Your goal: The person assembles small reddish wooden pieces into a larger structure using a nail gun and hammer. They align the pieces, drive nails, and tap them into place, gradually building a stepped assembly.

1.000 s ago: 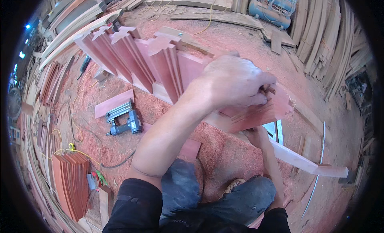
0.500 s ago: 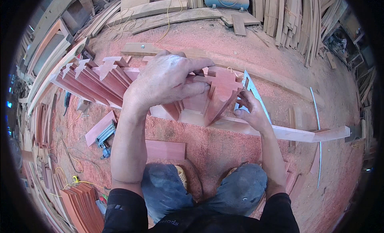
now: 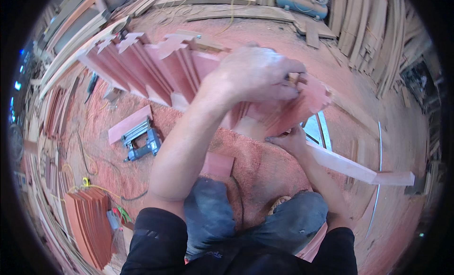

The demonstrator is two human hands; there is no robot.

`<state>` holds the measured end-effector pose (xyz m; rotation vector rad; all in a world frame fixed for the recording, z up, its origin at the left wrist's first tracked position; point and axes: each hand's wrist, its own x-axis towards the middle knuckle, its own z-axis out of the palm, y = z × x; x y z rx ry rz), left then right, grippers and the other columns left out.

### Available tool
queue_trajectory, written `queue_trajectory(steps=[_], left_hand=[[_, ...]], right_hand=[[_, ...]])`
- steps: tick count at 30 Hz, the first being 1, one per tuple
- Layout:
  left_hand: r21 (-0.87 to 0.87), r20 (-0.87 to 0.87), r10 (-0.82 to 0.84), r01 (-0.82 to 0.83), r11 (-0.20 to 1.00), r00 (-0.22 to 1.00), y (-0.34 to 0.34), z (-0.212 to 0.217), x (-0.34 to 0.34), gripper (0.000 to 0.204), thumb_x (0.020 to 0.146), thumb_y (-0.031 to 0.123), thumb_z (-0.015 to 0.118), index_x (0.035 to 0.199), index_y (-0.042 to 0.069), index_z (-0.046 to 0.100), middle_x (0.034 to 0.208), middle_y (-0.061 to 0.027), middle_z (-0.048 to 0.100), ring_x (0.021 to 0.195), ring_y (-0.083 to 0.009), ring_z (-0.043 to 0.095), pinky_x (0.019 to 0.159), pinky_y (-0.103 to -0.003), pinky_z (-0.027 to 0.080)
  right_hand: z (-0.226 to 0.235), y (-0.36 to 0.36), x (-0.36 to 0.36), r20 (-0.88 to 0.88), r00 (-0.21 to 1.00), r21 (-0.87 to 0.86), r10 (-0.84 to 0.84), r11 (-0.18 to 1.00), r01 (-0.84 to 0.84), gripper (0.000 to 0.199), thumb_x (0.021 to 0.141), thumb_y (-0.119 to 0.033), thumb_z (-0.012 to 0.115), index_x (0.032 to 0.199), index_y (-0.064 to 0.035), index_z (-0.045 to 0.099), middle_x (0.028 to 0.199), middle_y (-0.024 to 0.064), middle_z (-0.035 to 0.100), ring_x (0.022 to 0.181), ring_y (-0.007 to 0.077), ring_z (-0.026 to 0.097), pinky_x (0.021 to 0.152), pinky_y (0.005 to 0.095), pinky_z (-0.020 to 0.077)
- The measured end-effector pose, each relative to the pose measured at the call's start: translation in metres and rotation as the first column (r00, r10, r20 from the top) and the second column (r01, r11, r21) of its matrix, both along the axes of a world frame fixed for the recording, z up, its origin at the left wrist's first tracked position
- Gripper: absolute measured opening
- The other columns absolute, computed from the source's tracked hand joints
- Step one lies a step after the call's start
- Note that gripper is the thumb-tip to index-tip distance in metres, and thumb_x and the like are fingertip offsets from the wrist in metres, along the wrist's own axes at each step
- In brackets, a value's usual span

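Note:
A reddish moulded wooden block [image 3: 302, 105] with a stepped profile stands at the right end of a row of similar blocks [image 3: 177, 69]. My left hand [image 3: 260, 74] reaches over it from the left, its thumb and fingers closed on the upper edge; motion blurs it somewhat. Below the block's near side is my right hand [image 3: 295, 141], curled against its lower part, with some fingers hidden behind the wood. A long pale board [image 3: 345, 165] extends to the right from beneath the blocks. Just behind my right hand lies a light-blue triangular square [image 3: 319, 128].
On the sawdust-covered floor, a blue nail gun [image 3: 144, 142] rests beside a flat pink board [image 3: 130, 124]. Stacked red-brown slats [image 3: 90, 223] stand at lower left. A blue air compressor [image 3: 302, 3] and leaning planks [image 3: 371, 34] are at the back. A thin metal straightedge [image 3: 379, 157] lies right.
The whole view has shifted and turned. The end block now leans more, with my left hand still on its top. My right hand has moved from its right side down to its lower near side.

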<state>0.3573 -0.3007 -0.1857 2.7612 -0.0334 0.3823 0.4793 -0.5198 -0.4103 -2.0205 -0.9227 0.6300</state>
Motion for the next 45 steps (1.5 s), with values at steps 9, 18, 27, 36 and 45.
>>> queue_trajectory(steps=[9, 18, 27, 36, 45], left_hand=[[-0.02, 0.012, 0.006, -0.006, 1.0, 1.0, -0.001, -0.004, -0.002, 0.035, 0.093, 0.039, 0.072, 0.119, 0.016, 0.076, 0.098, -0.0101, 0.083, 0.099, -0.0338, 0.078, 0.091, -0.051, 0.057], [0.051, -0.009, 0.009, -0.008, 0.999, 1.0, -0.001, -0.001, -0.003, 0.038, 0.095, 0.039, 0.074, 0.125, 0.017, 0.072, 0.092, -0.0124, 0.08, 0.091, -0.0369, 0.075, 0.084, -0.049, 0.056], [0.086, -0.01, 0.005, -0.004, 0.996, 1.0, -0.005, 0.004, -0.004, 0.055, 0.091, 0.036, 0.08, 0.138, 0.01, 0.068, 0.11, -0.013, 0.082, 0.106, -0.0384, 0.075, 0.092, -0.049, 0.058], [-0.114, 0.035, 0.082, -0.078, 0.99, 0.996, -0.006, 0.011, -0.012, 0.067, 0.093, 0.035, 0.087, 0.148, 0.003, 0.063, 0.124, -0.0176, 0.077, 0.102, -0.0303, 0.074, 0.089, -0.042, 0.059], [-0.139, 0.371, 0.251, -0.213, 0.967, 0.894, 0.001, 0.012, -0.092, 0.057, 0.097, 0.027, 0.083, 0.142, -0.002, 0.066, 0.135, -0.0217, 0.072, 0.123, -0.0353, 0.069, 0.104, -0.046, 0.054]], right_hand=[[-0.013, -0.003, -0.006, -0.009, 0.999, 0.056, 0.053, 0.997, -0.053, 0.084, 0.065, -0.069, 0.096, 0.123, -0.0105, 0.08, 0.106, 0.0123, 0.084, 0.101, 0.0299, 0.081, 0.086, 0.0426, 0.063], [-0.015, -0.009, 0.004, 0.285, 0.943, -0.33, 0.169, 0.942, -0.068, 0.081, 0.064, -0.081, 0.09, 0.111, -0.015, 0.086, 0.099, 0.0097, 0.085, 0.094, 0.0291, 0.082, 0.081, 0.0399, 0.0637], [-0.023, -0.004, 0.009, 0.3, 0.928, -0.539, 0.222, 0.842, -0.027, 0.087, 0.066, -0.085, 0.082, 0.122, -0.0191, 0.083, 0.101, 0.0102, 0.084, 0.098, 0.0299, 0.082, 0.088, 0.0424, 0.0639], [-0.022, -0.004, 0.008, 0.321, 0.92, -0.56, 0.223, 0.828, -0.005, 0.085, 0.066, -0.085, 0.082, 0.117, -0.0181, 0.083, 0.1, 0.0098, 0.084, 0.095, 0.0293, 0.082, 0.084, 0.044, 0.0646], [-0.022, -0.007, 0.005, 0.366, 0.914, -0.486, 0.177, 0.873, 0.025, 0.084, 0.063, -0.085, 0.084, 0.111, -0.0162, 0.085, 0.096, 0.0109, 0.083, 0.091, 0.0305, 0.082, 0.082, 0.0438, 0.0638]])
